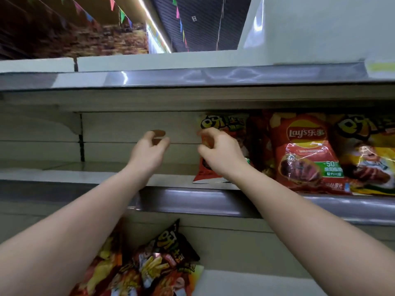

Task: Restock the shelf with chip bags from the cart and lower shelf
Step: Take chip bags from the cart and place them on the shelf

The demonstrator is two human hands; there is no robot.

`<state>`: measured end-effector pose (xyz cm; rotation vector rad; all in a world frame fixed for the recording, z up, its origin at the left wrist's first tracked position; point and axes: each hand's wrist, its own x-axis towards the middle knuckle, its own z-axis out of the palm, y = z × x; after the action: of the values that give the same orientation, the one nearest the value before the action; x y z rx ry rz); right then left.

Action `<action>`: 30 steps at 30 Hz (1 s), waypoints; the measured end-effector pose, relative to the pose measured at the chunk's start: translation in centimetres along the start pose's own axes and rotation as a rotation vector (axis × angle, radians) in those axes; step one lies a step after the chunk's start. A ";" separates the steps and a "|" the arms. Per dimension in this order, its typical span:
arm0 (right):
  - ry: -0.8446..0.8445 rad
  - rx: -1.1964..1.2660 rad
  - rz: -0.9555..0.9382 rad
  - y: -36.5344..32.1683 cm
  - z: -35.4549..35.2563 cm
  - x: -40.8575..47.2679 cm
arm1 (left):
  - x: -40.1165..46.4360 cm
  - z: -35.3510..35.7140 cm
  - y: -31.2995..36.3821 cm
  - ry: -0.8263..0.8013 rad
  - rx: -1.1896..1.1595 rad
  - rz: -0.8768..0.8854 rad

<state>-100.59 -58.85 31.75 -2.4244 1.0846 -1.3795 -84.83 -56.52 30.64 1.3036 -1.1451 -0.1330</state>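
**Standing a chip bag upright on the half-empty shelf**

The right hand [220, 152] is reaching onto the pale metal shelf [96, 175] and its curled fingers are pinching the left edge of an orange-red foil chip bag with a yellow-green top [215, 124], which is standing near the shelf's front lip, at the left end of the stocked row. The left hand [149, 150] is hovering just left of it, fingers loosely bent and gripping nothing. To the right, a red Lay's chip bag [307, 150] and a yellow foil chip bag [367, 150] are already facing forward.

To do this step well, the bag probably wants pushing back and squaring against its right-hand neighbour, so it is not leaning or slipping over the front edge; the free hand could be steadying its left side.

Open room is lying to the left: bare shelf is running as far as the white bracket [72, 124]. Overhead, the underside of the upper shelf [192, 95] is limiting any lift. Below, near the person, more mixed red and black chip bags [162, 263] are waiting on a lower level.
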 end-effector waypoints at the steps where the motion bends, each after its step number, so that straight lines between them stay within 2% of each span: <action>1: -0.032 0.028 -0.018 -0.4 0.4 -0.1 | -0.3 -0.7 0.0 0.020 0.012 -0.002; 10: -0.226 0.222 -0.174 -4.8 4.9 -1.1 | -4.1 -8.3 -1.4 0.201 0.161 -0.094; 16: -0.324 0.311 -0.209 -9.8 8.6 -2.9 | -6.6 -14.9 -2.9 0.311 0.232 -0.146; 25: -0.485 0.367 -0.307 -21.2 16.7 -6.7 | -10.8 -28.9 -5.9 0.454 0.245 -0.251; 30: -0.595 0.434 -0.319 -27.9 22.4 -10.2 | -14.4 -38.2 -8.1 0.507 0.278 -0.368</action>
<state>-71.55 -36.63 24.63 -2.4693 0.2386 -0.7463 -60.44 -23.96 21.98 1.6678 -0.4975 0.0899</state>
